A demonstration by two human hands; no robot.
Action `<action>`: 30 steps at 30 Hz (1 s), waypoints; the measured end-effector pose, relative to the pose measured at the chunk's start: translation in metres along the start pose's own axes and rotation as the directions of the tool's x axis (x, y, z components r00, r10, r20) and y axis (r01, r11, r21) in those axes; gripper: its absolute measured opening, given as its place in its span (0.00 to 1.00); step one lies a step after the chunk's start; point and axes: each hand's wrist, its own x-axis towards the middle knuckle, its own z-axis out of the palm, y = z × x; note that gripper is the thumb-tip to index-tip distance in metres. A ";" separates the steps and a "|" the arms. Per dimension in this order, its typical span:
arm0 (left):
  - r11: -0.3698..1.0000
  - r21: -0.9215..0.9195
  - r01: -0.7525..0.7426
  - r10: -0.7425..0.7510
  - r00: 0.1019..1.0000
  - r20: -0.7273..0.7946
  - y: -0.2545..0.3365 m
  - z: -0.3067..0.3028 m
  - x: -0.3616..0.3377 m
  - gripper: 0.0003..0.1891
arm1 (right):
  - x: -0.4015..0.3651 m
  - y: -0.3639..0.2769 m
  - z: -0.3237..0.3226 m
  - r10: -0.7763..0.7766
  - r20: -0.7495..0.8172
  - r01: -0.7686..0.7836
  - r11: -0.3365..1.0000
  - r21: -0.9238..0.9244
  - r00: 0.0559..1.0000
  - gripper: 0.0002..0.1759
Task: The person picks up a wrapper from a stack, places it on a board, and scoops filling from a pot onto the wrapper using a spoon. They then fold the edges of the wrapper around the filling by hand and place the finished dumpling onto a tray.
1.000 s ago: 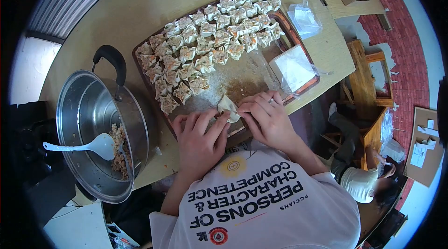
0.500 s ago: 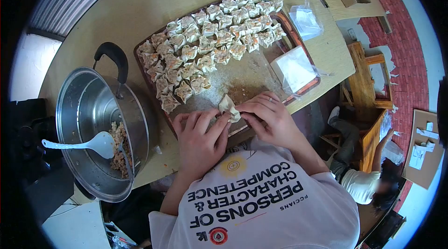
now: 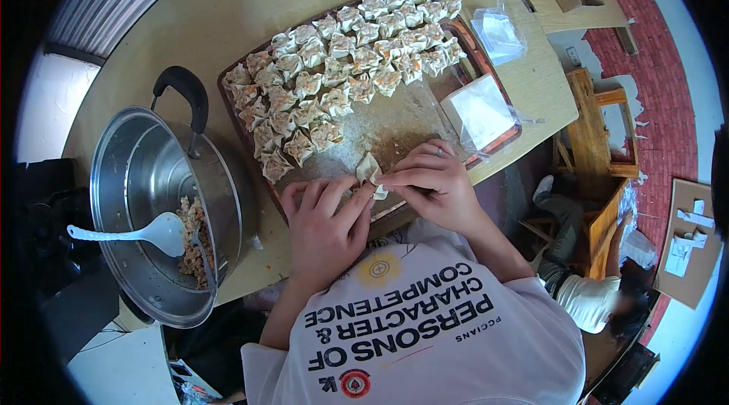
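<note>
A partly folded dumpling (image 3: 368, 169) is pinched between both hands at the tray's near edge. My left hand (image 3: 325, 223) holds it from the left, its fingers closed round the lower side. From the right, the fingertips of my right hand (image 3: 431, 186) press on its wrapper. Rows of several open-topped dumplings (image 3: 334, 71) cover the far and left parts of the brown-rimmed tray (image 3: 250, 148). A stack of white wrappers (image 3: 478, 112) in clear plastic lies at the tray's right end.
A steel pot (image 3: 140, 177) at the left holds filling (image 3: 194, 234) and a white spoon (image 3: 163, 235). Another plastic packet (image 3: 497, 34) lies beyond the tray. At the far right, another person (image 3: 588, 299) is near wooden furniture.
My right hand has shifted slightly left and up, with its fingers closer on the dumpling. My left hand has hardly moved.
</note>
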 end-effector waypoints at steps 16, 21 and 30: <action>1.000 -0.017 0.004 -0.004 1.000 0.014 -0.001 -0.002 0.001 0.13 | 0.008 0.008 -0.004 -0.123 0.036 0.125 0.988 -0.089 0.992 0.14; 1.000 -0.013 0.005 -0.005 1.000 0.016 -0.003 -0.002 0.000 0.13 | 0.003 0.002 0.004 -0.086 -0.028 0.083 0.993 -0.087 0.996 0.10; 0.991 -0.059 -0.116 0.123 0.985 0.122 -0.024 -0.015 0.003 0.16 | -0.009 -0.022 -0.004 0.044 -0.004 -0.044 0.999 -0.022 0.999 0.15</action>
